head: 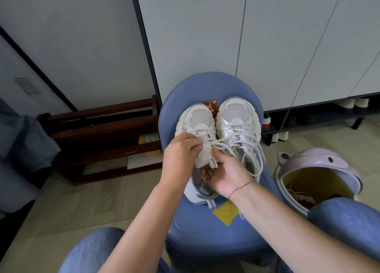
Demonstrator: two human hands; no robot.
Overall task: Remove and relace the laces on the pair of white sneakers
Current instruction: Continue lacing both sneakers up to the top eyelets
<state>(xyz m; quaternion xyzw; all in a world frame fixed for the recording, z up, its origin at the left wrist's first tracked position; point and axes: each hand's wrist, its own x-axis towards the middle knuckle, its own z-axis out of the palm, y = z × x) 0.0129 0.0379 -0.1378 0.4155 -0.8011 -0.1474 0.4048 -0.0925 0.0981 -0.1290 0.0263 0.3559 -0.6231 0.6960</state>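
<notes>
Two white sneakers (218,118) stand side by side on a blue chair (205,227), toes pointing away from the person. The first sneaker (197,120), on the view's left, has its tongue (204,155) pulled up and toward the person. The second sneaker (236,112) is laced, and its loose laces (255,155) trail over its side.

The left hand (178,155) reaches in from the left, fingers curled, and pinches a lace at the top of the tongue. The right hand (228,174) holds the tongue, thumb pressed on its front and fingers curled behind it at the shoe's opening. A red thread (240,188) circles that wrist.

A patch of yellow tape (225,213) sits on the chair seat near the heels.

To the right, on the floor, a lilac bin (320,159) stands open with a yellow liner (308,180). In it lie something white and stringy, possibly a lace, and something red. On the left is a dark wooden rack (98,128).
</notes>
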